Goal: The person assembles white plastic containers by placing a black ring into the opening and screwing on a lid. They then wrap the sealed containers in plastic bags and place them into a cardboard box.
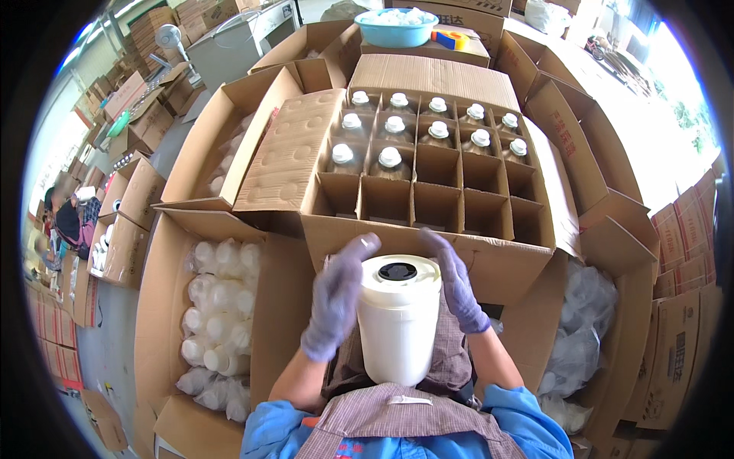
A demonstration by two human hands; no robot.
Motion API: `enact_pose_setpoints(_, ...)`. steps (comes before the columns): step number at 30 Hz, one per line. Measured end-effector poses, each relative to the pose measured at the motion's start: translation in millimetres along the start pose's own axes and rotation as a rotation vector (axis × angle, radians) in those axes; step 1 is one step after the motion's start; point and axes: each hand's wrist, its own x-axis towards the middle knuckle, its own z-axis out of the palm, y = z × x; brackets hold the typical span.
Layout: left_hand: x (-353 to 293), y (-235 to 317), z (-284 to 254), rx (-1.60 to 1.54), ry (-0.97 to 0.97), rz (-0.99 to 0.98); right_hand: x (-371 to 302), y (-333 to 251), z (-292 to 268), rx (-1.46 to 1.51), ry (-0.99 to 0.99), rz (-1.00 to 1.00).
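A white cylindrical plastic container [398,329] stands upright at my lap, with a round black piece [398,271] in the middle of its top. My left hand [337,302], in a purple-grey glove, is at its left side, fingers stretched and slightly blurred. On the other side is my gloved right hand [459,288], its fingers extended and apart from the container. Both hands are open and hold nothing. Just beyond them stands a divided cardboard carton [428,239]; brown bottles [391,167] with white caps fill its back cells, and several front cells have no bottle.
At the left, an open carton [157,336] holds bagged white plastic pieces [218,321]; clear-bagged pieces [585,306] lie in a box at the right. A blue basin [396,34] and a tape dispenser [451,40] sit behind. People [73,218] are far left.
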Motion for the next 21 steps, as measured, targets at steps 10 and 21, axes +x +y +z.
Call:
enact_pose_setpoints(10,-0.3,-0.2,-2.0,0.155,-0.072,0.114,7.6,-9.4,3.6,0.002,0.012,0.029)
enact_pose_setpoints(21,-4.3,-4.0,-3.1,0.359,-0.292,0.323,2.1,7.4,2.6,0.259,-0.037,0.198)
